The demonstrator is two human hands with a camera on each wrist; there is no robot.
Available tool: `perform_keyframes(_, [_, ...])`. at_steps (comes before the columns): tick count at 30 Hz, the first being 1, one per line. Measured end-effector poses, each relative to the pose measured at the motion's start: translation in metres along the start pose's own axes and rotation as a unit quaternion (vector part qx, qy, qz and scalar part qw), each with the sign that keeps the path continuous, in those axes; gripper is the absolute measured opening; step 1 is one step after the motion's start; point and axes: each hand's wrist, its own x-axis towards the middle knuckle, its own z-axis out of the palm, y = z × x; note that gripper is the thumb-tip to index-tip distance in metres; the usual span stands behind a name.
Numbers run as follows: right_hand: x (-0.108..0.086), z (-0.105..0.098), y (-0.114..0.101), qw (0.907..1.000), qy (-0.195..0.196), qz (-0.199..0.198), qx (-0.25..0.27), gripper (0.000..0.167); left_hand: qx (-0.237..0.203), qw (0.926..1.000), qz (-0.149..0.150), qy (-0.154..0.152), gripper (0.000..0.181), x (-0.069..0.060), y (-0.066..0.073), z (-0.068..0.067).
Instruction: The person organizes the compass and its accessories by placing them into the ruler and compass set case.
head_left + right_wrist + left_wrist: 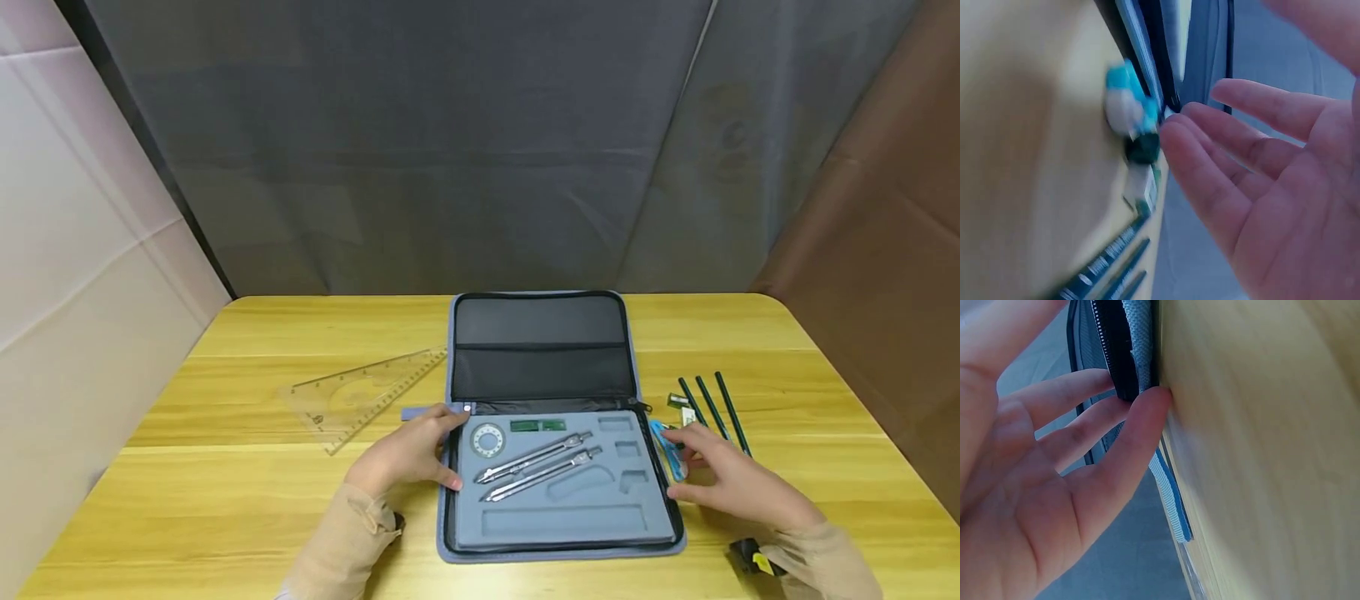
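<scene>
Unzipped drawing case lies between two hands on a pale wood table

The table (225, 467) is yellow and streaked with grain, its far corners rounded. Dark grey cloth (412, 167) hangs creased behind its far edge; white cloth (90, 192) closes the left side, brown cloth (885, 167) the right.

Near the table's front edge, right of the middle, the case (540, 371) lies spread, its black-lined lid towards the far edge. A fabric tab (420, 412) juts from its left side. To the left, a clear set square (330, 417) points a corner at the lid. Towards the table's right edge, three dark green pencils (731, 412) lie slanted beside small green-and-white blocks (687, 417). The right hand (716, 467) hides the pencils' near ends and part of a light-blue piece (667, 450) just beside the case.

The smooth grey insert (611, 500) has shaped hollows, several bare; two shiny metal compasses (532, 457), a ring-shaped disc (487, 440) and two green rectangles (524, 426) sit in it.

The left hand (408, 458) rests at the case's woven left rim, fingers spread and slightly bent, thumb at the insert. The right hand's fingers are extended and loose, gripping nothing; whether they touch the blue piece, I can't tell.
</scene>
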Motion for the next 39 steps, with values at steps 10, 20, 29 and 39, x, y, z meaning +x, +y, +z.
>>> perform_keyframes(10, [0.013, -0.008, 0.001, 0.9978, 0.0, 0.063, -0.022, 0.039, -0.011, 0.9997, -0.019, 0.005, 0.09, -0.004, 0.002, 0.002])
perform_keyframes(20, [0.024, 0.004, -0.008, 0.9908, 0.026, 0.096, -0.092, 0.028, -0.019, 0.9997, -0.015, 0.008, 0.09, -0.005, 0.002, 0.0])
perform_keyframes(29, [0.027, 0.011, -0.009, 0.9863, 0.035, 0.115, -0.113, 0.029, -0.016, 0.9998, -0.01, 0.01, 0.091, -0.004, 0.002, 0.0])
perform_keyframes(39, [0.027, 0.011, -0.005, 0.9838, 0.035, 0.135, -0.112, 0.035, -0.006, 1.0, -0.002, 0.007, 0.091, -0.001, 0.002, 0.001])
